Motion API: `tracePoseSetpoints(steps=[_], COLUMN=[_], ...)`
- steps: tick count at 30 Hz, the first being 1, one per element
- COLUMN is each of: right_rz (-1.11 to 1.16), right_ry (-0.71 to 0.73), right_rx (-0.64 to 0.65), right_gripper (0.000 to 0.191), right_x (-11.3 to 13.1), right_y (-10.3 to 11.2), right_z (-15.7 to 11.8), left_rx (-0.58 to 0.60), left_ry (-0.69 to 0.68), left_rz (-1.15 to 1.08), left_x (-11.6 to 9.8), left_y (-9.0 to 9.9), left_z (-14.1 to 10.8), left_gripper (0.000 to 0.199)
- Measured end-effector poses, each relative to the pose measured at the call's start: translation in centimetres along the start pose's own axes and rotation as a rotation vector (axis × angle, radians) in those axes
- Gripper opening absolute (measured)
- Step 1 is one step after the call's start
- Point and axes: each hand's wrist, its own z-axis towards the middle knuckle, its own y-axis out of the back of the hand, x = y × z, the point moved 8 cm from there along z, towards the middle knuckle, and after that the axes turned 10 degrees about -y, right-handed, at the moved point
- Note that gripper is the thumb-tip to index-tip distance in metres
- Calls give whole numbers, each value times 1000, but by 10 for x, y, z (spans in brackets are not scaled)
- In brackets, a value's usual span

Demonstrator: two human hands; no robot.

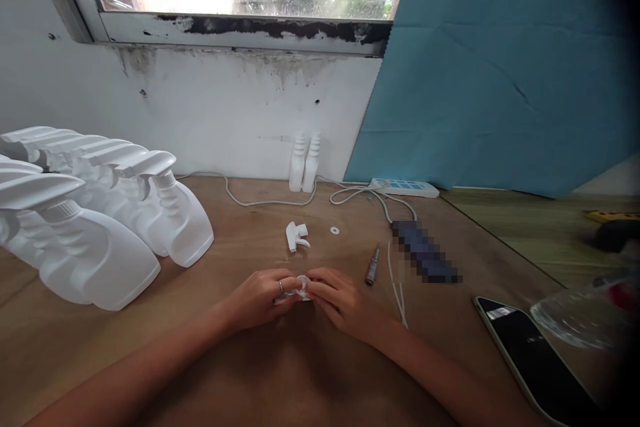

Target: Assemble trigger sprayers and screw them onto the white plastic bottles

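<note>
My left hand [263, 297] and my right hand [347, 300] meet low in the middle of the table. Between their closed fingertips they pinch a small white, partly see-through plastic part [303, 285], mostly covered by the fingers; its exact kind I cannot make out. A ring sits on a finger of my left hand. Just beyond the hands lies a white trigger spray head [296, 237] on its side, with a flat white washer [335, 231] to its right. A small screwdriver [373, 267] rests to the right of my right hand.
Several white spray bottles [107, 260] stand in rows at left. Two small white bottles [297, 163] stand against the wall. A power strip [405, 187], a grey cable [260, 203], a blurred-out dark object [425, 253], a phone [535, 360] and a clear plastic bottle [575, 317] occupy the right side.
</note>
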Motion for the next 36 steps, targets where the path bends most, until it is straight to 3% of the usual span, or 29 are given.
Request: tracePoseSetpoints(steps=[11, 21, 28, 30, 32, 34, 36], right_rz=[-8, 277, 195, 61, -196, -477, -488], right_ry=[52, -106, -97, -229, -550, -971, -1087], right_rx=[-33, -4, -1, -33, -38, 99, 214], right_gripper=[27, 32, 27, 26, 23, 24, 25], right_x=[4, -5, -11, -37, -83, -133, -156], right_y=[0, -7, 17, 38, 63, 86, 98], right_z=[0, -11, 1, 2, -6, -30, -46], left_rx=[-14, 1, -46, -51, -70, -97, -128], left_ry=[-23, -3, 71, 81, 79, 81, 102], left_rz=[69, -85, -139, -121, -102, -82, -58], left_x=[-2, -2, 13, 14, 13, 13, 14], left_y=[-3, -5, -4, -1, 2, 6, 9], left_z=[0, -3, -7, -8, -9, -9, -10], left_gripper=[20, 27, 21, 18, 14, 10, 10])
